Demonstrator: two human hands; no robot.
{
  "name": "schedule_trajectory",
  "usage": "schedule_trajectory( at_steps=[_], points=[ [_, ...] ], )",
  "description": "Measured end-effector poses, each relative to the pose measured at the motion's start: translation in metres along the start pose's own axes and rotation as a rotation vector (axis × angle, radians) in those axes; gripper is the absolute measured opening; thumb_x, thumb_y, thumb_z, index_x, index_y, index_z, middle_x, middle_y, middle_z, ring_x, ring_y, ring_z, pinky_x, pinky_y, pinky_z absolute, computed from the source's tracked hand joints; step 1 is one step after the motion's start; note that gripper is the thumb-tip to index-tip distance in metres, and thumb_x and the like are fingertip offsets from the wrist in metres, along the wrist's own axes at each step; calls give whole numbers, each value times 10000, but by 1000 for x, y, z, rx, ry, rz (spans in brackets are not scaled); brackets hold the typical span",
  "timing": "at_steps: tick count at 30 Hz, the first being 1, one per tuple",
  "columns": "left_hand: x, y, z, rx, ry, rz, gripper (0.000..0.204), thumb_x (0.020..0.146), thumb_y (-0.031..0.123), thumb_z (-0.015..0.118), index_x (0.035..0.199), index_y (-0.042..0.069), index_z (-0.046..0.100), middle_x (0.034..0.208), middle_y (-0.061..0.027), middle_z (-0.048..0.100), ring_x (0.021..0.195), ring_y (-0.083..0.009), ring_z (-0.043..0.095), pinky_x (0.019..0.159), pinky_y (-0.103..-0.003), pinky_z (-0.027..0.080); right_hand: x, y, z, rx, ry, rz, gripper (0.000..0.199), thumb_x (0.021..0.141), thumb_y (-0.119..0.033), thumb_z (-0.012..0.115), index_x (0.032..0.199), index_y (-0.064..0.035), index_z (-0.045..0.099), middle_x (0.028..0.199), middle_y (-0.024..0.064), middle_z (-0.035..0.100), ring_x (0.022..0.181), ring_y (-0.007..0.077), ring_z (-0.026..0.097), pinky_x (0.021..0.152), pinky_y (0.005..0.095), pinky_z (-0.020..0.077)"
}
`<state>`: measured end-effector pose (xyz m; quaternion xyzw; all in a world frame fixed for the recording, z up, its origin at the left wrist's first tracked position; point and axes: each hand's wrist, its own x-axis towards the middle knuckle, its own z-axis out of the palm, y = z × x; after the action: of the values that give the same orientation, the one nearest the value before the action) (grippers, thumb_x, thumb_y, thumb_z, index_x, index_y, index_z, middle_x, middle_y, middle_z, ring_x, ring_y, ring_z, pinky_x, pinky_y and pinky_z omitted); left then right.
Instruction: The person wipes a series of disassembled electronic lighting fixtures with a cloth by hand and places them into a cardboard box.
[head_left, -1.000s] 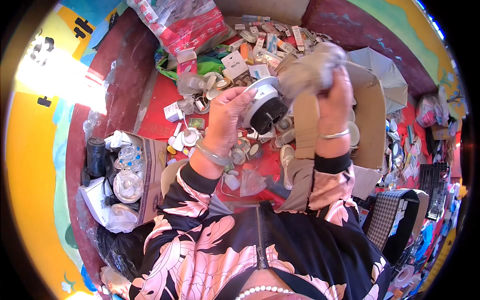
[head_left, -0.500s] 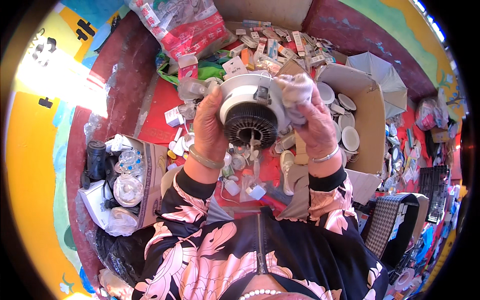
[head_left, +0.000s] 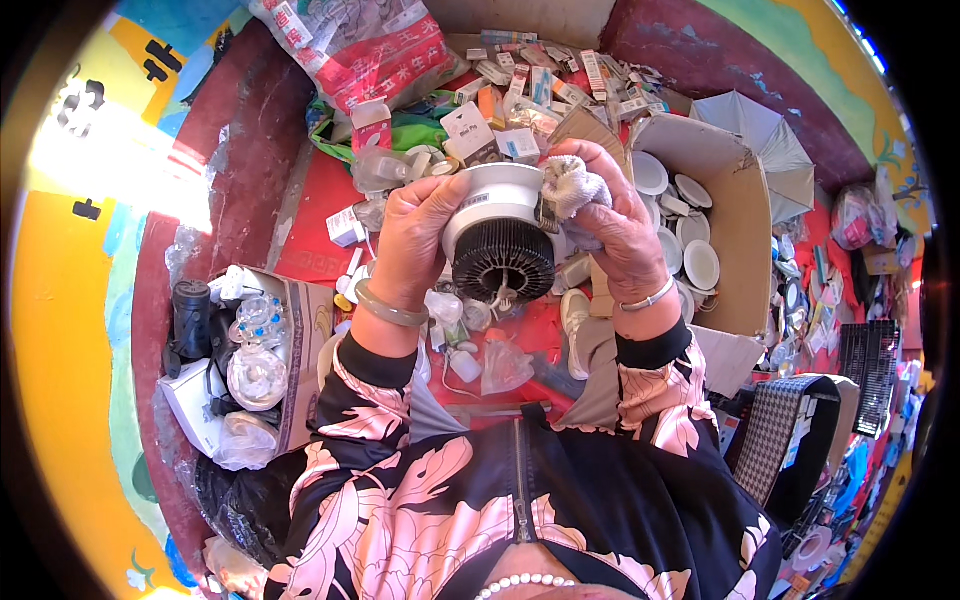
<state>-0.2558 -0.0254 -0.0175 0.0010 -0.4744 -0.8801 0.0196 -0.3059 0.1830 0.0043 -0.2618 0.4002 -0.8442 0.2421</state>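
We have a round lamp [head_left: 503,222], white-rimmed with a black finned back, held up in both hands above the red sheet [head_left: 312,262], and seen from overhead it sits just left of the open carton's [head_left: 742,235] left edge. Our left hand [head_left: 420,228] has its fingers closed on the lamp's left rim, thumb on the near side; our right hand [head_left: 622,225] has its fingers gripping a pale cloth [head_left: 575,190] bunched against the lamp's right side (how firmly it presses, we cannot tell). To handle this well, we would let the left hand carry the weight and turn the rim a little at a time, with the cloth flat under our fingertips so that it meets the white surface evenly. Loose folds could snag on the black fins, we judge, and the pale lead [head_left: 505,292] at the back should be spared any pull. Keeping the lamp clear of the carton and its white discs [head_left: 702,265] seems sensible
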Motion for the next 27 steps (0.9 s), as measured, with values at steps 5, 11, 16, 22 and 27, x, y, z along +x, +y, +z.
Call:
schedule_trajectory(
  at_steps=[5, 11, 16, 22, 27],
  points=[
    [-2, -13, 10, -192, 136, 63, 295, 915, 206, 530, 1012, -65, 594, 892, -137, 654, 742, -178, 644, 672, -278, 534, 5, 10, 5, -136, 129, -80, 467, 845, -51, 569, 1285, -4, 418, 1117, 49, 557, 1024, 123, 532, 902, 256, 421],
    [1, -12, 12, -369, 155, 25, 430, 943, 316, 443, 1136, -60, 518, 1022, -183, 629, 877, -258, 650, 778, -376, 548, 8, 37, 5, -174, 316, -107, 407, 887, -57, 521, 1284, -27, 432, 1128, 51, 551, 1015, 117, 536, 904, 249, 425],
    [9, -8, -8, -618, 134, 135, 346, 940, 246, 410, 1137, -3, 547, 1094, -152, 610, 963, -265, 616, 856, -409, 514, 1, 86, 32, -66, 388, -70, 396, 934, -152, 465, 1311, -67, 378, 1181, 37, 514, 1052, 151, 522, 910, 301, 428],
    [18, -13, -23, -726, 105, 171, 350, 945, 285, 417, 1084, 2, 570, 1046, -141, 623, 938, -267, 611, 862, -427, 497, -14, 104, 65, -396, 387, -54, 321, 942, -179, 474, 1247, -82, 449, 1120, 2, 507, 987, 104, 493, 849, 268, 408],
    [14, -4, -11, -657, 10, 219, 322, 932, 243, 431, 1083, 0, 577, 1063, -130, 625, 948, -255, 619, 857, -399, 508, -5, 89, 53, 108, 376, -14, 337, 950, -142, 457, 1276, -65, 422, 1127, 18, 512, 1012, 108, 494, 878, 248, 407]
  ],
)
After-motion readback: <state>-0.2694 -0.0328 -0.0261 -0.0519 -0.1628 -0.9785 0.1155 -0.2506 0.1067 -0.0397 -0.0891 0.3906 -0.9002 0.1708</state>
